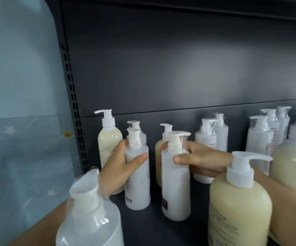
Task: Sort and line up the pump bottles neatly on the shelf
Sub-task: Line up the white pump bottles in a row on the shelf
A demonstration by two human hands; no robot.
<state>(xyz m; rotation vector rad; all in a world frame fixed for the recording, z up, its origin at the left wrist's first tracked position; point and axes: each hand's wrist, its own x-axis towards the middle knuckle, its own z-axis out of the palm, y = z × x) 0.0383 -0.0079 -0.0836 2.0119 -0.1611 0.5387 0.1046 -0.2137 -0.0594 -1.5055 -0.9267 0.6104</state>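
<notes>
On the dark shelf (140, 226) stand many pump bottles. My left hand (124, 162) grips a slim white pump bottle (138, 185) around its shoulder. Wrapped around a second slim white bottle (176, 190) just to the right is my right hand (198, 160). Both bottles stand upright on the shelf. A tall cream bottle (108, 144) stands behind my left hand, and another cream bottle (159, 151) is partly hidden behind the right-hand bottle. White bottles (205, 141) stand further back right.
A large clear-white bottle (88, 217) looms at the front left and a wide cream bottle (239, 208) at the front right, over my forearms. More white bottles (260, 139) and a big cream one (294, 162) crowd the right. A slotted upright (72, 107) bounds the left.
</notes>
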